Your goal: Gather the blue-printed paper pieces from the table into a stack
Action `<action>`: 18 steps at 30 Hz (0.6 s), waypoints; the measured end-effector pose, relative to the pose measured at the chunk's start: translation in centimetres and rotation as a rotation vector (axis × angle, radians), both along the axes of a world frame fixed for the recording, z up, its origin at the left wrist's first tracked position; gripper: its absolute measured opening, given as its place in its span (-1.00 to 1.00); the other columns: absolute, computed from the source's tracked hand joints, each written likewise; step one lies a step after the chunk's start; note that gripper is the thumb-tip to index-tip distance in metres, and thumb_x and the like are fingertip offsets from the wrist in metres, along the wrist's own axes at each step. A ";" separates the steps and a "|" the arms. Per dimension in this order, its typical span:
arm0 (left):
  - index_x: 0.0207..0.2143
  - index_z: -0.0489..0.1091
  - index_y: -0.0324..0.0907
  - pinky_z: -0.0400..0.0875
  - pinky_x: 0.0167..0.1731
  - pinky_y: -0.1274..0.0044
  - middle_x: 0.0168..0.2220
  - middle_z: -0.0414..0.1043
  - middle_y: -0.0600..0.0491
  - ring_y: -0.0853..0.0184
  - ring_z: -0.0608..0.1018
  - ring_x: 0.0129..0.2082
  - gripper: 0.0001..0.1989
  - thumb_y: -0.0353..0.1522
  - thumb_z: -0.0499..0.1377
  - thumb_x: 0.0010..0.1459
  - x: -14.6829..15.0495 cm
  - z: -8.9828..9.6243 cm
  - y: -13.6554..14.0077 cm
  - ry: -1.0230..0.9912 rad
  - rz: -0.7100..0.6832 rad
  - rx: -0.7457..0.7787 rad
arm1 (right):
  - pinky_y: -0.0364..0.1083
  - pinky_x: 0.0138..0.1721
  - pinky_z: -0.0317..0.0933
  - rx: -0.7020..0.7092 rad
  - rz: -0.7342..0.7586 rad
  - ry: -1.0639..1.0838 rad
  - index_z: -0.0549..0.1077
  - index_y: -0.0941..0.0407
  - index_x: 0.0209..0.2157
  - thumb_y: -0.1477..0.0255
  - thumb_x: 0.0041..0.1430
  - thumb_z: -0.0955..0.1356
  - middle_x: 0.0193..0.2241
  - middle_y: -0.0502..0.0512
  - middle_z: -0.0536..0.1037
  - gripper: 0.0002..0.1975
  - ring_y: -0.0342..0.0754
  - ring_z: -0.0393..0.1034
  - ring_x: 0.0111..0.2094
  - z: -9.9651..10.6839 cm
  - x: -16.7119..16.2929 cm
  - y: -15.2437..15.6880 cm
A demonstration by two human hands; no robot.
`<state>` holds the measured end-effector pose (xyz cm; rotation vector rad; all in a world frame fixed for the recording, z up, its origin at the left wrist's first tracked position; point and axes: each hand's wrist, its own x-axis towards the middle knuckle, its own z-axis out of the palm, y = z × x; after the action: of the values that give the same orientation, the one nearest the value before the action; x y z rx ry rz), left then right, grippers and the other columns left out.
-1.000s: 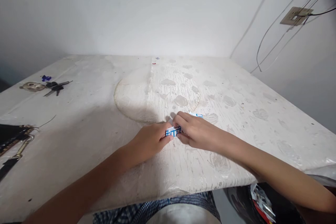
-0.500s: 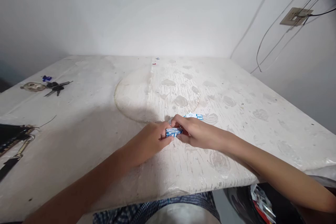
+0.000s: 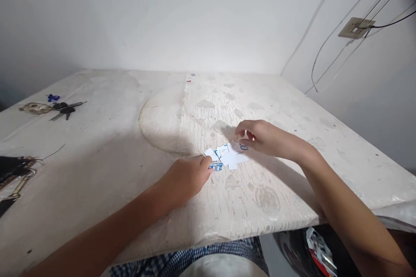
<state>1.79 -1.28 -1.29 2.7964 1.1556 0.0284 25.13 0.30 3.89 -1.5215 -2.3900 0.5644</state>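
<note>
My left hand (image 3: 194, 175) has its thumb and fingers pinched on a small stack of white paper pieces with blue print (image 3: 216, 166). Right beside it, several white paper cut-outs (image 3: 232, 157) lie overlapping on the table, some with blue edges. Their exact shapes run together, and one looks cross-shaped. Over the far right side of these cut-outs hovers my right hand (image 3: 255, 133), its thumb and curled fingers apart, with nothing visible between them. Part of the stack is hidden under my left fingers.
The white plastic-covered table (image 3: 156, 130) has worn spots. Keys (image 3: 66, 107) with a fob and a purple scrap (image 3: 53, 97) lie at left, nearer a black strapped item (image 3: 16, 171). A wall outlet (image 3: 355, 27) has hanging cords. Below the front edge stands a dark bin (image 3: 292, 246) with wrappers.
My right hand has left the stack and moved right and away from me. More white cut-outs now show beside the stack, which stays in my left hand. The view has shifted slightly.
</note>
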 end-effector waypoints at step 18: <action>-0.23 0.26 -0.24 -0.03 -0.63 0.56 -0.43 0.40 0.02 0.37 0.38 -0.55 -0.78 -0.34 -0.11 0.28 0.2 1.0 -0.1 0.127 -0.004 -0.044 | -0.14 -0.51 0.00 -0.173 0.138 -0.025 0.25 0.13 -0.44 0.54 0.04 0.28 -0.46 0.01 0.27 -0.94 -0.16 0.11 -0.49 -2.0 0.2 1.6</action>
<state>1.96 -1.34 -0.33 2.7974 1.1619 -0.1753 25.37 1.89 1.89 -1.4442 -2.5372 0.8052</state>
